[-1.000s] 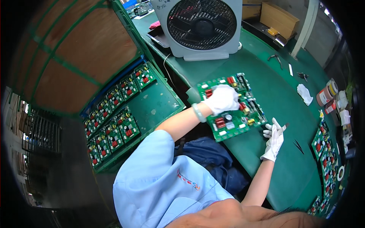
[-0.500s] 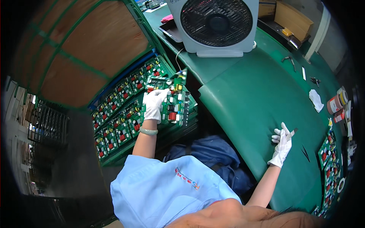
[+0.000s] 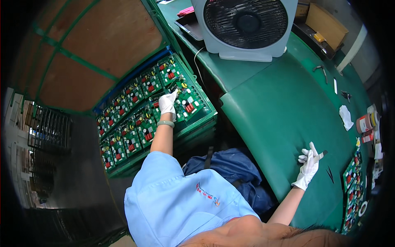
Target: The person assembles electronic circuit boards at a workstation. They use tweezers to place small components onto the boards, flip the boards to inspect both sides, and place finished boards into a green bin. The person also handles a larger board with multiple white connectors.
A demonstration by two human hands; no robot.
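One populated circuit board (image 3: 193, 97) lies at the right end of the green tray (image 3: 207, 117), our gloved left hand (image 3: 167, 103) over its left edge; we cannot tell whether those fingers pinch it or merely rest. Neighbouring boards (image 3: 133, 99) crowd close beside it, so a skewed shove could knock its red components (image 3: 189, 108). Our right hand (image 3: 308, 168), index extended, pinches a flat-bladed tool (image 3: 321, 155) over the bench (image 3: 267, 111); a slack hold could drop it near the black tweezers (image 3: 330, 175).
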